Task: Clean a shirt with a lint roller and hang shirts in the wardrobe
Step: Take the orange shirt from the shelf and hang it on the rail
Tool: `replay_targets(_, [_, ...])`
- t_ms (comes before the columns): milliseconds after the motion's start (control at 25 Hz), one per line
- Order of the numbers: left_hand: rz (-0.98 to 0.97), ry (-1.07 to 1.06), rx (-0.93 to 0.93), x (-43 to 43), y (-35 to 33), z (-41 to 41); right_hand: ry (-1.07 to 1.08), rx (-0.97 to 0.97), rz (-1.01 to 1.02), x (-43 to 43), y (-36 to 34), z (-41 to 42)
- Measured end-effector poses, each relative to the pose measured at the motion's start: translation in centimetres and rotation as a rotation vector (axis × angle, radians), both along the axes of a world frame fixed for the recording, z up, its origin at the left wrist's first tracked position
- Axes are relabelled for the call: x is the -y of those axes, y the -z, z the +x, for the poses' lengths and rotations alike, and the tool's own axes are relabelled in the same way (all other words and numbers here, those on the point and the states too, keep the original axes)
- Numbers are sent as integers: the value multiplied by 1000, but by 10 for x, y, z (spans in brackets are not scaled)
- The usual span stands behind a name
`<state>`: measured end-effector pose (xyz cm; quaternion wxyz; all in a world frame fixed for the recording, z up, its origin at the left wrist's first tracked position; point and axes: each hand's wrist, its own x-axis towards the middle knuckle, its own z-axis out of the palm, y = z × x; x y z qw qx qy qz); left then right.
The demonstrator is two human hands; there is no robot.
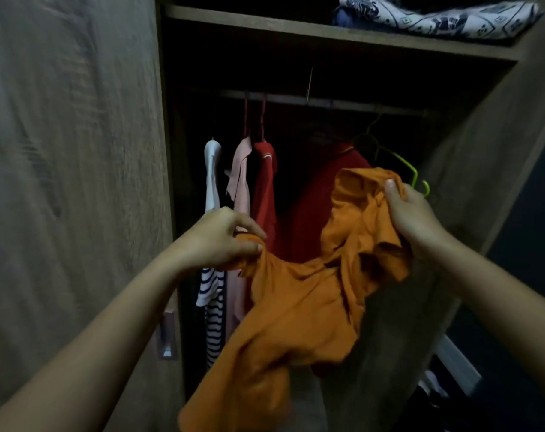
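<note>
From the head camera, an open wood-grain wardrobe fills the dim room, with its door and metal handle at left. A patterned cloth lies on the top shelf. On the rail below hang a striped shirt, a pink garment and a red shirt. A green hanger shows at right. In front of the opening, the orange shirt droops between two hands held apart. The left hand pinches one edge and the right hand grips the bunched top.

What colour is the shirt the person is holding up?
Orange. The shirt shows plainly in the head view, gripped by both hands.
</note>
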<state>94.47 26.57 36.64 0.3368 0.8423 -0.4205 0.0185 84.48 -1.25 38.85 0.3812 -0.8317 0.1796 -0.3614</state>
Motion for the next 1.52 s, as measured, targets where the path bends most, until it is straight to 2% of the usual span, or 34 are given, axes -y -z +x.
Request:
replay_targets(120, [88, -93, 403, 2, -4, 0, -20, -19, -62, 2, 0, -1])
replay_targets(200, [14, -90, 498, 4, -12, -6, -39, -45, -150, -6, 5, 0])
replay_targets(360, [-211, -31, 424, 11, -35, -21, -108, -112, -191, -13, 9, 3])
replay_targets(520, [-262, -3, 386, 26, -51, -27, -143, -183, -301, -15, 17, -1])
replay_targets(600, [-304, -12, 309, 37, -56, -27, -169, -192, -253, -18, 17, -2])
replay_targets(720, [-381, -98, 222, 56, -60, -23, -272, -61, -101, -30, 22, -8])
replay_targets(880, [-411, -123, 95, 81, -58, -23, -321, -7, -250, -62, 46, -35])
replay_targets(1080, [-425, -126, 25, 94, -56, -27, -372, -196, -196, -84, 79, -41])
replay_targets(1200, [-515, -70, -123, 92, -55, -19, -341, -164, -42, -83, 91, -35])
replay_targets(1240, [-507, -85, -107, 89, -55, -16, -321, -162, -14, -80, 89, -32])
replay_targets(1400, [-463, -191, 222, 67, -47, -5, -238, -164, -1, -64, 65, -36])
replay_targets(1440, [-478, -170, 223, 63, -43, -2, -213, -157, -51, -60, 59, -36])
replay_targets(1520, [-528, -131, 54, 56, -37, 0, -165, -162, -137, -54, 45, -35])
